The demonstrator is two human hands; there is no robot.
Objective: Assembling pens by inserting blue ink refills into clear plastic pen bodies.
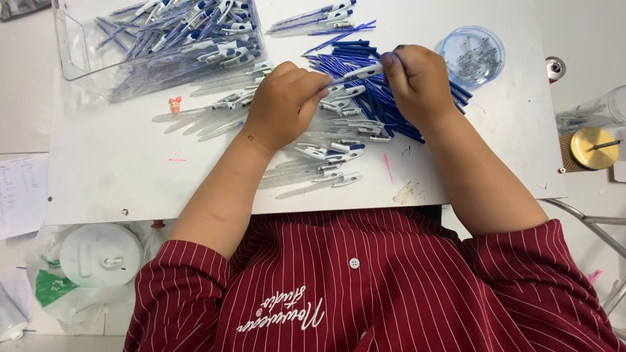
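We see both hands over white counter (117, 169). Left hand (283, 104) & right hand (417, 81): fingers pinching one white pen barrel (362, 72) betw. them, above blue refill pile (375, 107). Clear bin (78, 62) upper left.

A clear plastic bin (78, 52), box-shaped with a cut handle slot in its end wall, stands at the far left corner of the counter (117, 176). A round, shallow container (456, 47) of pale blue see-through plastic sits near the far right edge. Off the counter's near left corner lies a round white lid (101, 254) on a crumpled clear bag (59, 306) with a green printed patch. A white printed sheet (19, 195) lies beyond the left edge, and a clear tub (600, 111) stands beyond the right edge.
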